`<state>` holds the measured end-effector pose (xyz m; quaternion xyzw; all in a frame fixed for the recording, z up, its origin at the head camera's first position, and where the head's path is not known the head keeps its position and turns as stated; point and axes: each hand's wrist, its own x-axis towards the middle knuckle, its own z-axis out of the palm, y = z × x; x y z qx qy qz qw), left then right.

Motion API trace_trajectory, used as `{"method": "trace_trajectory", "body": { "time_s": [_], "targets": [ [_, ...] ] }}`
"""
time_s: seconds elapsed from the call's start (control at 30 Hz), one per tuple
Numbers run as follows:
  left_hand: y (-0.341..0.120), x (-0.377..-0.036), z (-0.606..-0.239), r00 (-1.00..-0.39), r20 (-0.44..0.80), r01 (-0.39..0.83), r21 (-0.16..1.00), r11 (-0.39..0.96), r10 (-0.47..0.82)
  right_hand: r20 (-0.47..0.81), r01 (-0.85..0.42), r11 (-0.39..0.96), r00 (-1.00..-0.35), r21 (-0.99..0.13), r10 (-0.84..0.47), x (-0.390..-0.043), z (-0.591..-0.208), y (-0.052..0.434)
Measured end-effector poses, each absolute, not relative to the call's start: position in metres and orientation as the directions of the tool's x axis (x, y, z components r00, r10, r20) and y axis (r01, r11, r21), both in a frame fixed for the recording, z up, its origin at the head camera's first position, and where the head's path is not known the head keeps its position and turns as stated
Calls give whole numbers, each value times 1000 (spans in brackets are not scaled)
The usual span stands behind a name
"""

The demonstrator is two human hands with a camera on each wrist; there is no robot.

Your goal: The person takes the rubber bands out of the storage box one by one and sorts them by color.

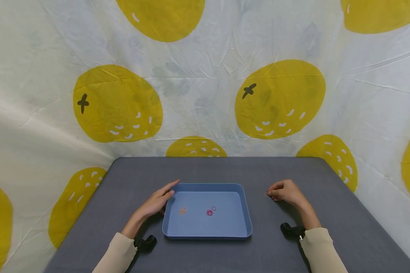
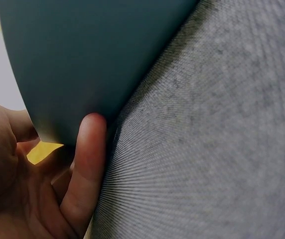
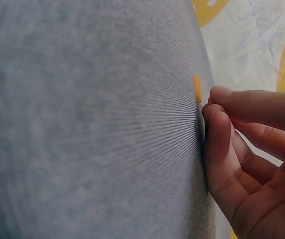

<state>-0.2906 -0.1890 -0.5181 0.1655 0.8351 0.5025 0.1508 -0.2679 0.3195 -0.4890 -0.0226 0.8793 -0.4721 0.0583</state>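
A shallow blue tray (image 1: 225, 227) sits on the table. My left hand (image 1: 156, 201) grips its left side near the far corner, one finger pressing the outer wall in the left wrist view. Inside the tray lie small orange rubber bands (image 1: 182, 211) on the left and pink rubber bands (image 1: 209, 212) near the middle. Out to the right of the tray, just over the table, my right hand (image 1: 287, 191) pinches a tiny thin loop, seemingly a rubber band (image 1: 265, 193). Its colour is hard to tell. In the right wrist view the thumb and fingertips meet; the band is mostly hidden.
A grey cloth covers the table (image 1: 205, 170). Behind and beside it hangs a white curtain (image 1: 198, 102) printed with yellow fruit. Each wrist wears a black camera mount, the left one (image 1: 146, 243) close to the tray's near left corner.
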Motion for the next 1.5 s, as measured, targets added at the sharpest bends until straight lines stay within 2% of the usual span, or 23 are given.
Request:
{"method": "trace_trajectory", "body": {
  "time_s": [0.2,0.6,0.87,1.5],
  "targets": [
    [-189,-291,-519,-899,-89,121,891,438,429,-95,27,553,-991,-833,-95,-268,-486,319],
    [-190,-291,-517,-896,-92,119,893,433,435,-38,-56,562,-987,-825,-154,-269,-463,310],
    [-190,-289,-515,-888,-84,132,895,426,452,-41,-62,570,-985,-820,-166,-269,-453,303],
    [-188,-288,-513,-890,-96,121,893,434,446,23,-144,482,-968,-864,-249,-261,-436,293]
  ]
}}
